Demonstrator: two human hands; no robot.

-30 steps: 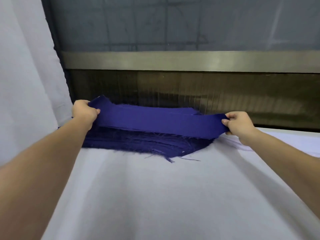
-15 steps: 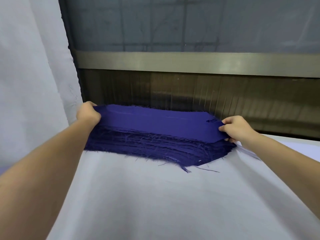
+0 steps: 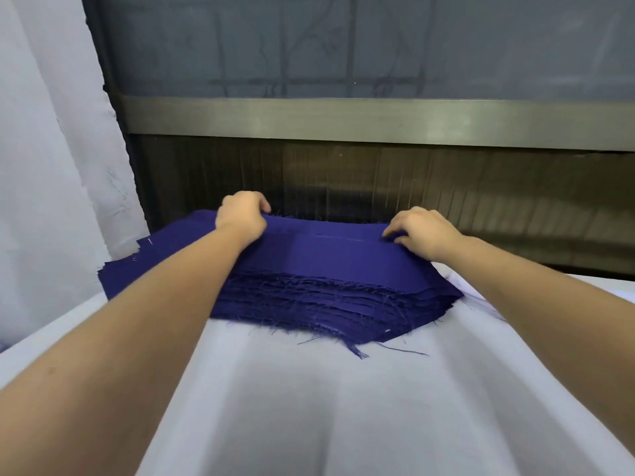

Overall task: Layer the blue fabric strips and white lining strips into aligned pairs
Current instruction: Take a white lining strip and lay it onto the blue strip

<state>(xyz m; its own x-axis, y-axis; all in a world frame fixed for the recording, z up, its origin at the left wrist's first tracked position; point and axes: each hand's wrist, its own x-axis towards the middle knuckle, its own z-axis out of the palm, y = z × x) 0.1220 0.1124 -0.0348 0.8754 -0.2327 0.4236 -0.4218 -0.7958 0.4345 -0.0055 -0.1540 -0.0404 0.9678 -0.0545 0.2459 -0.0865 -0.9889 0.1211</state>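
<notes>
Lying at the far side of the white cloth, the stack of blue fabric strips shows its frayed edges toward the person. The left hand curls its fingers over the far edge of the top strip, gripping it. The right hand, fingers bent, pinches the same strip near its far right corner.

White curtain at left; metal rail above dark ribbed panel
</notes>
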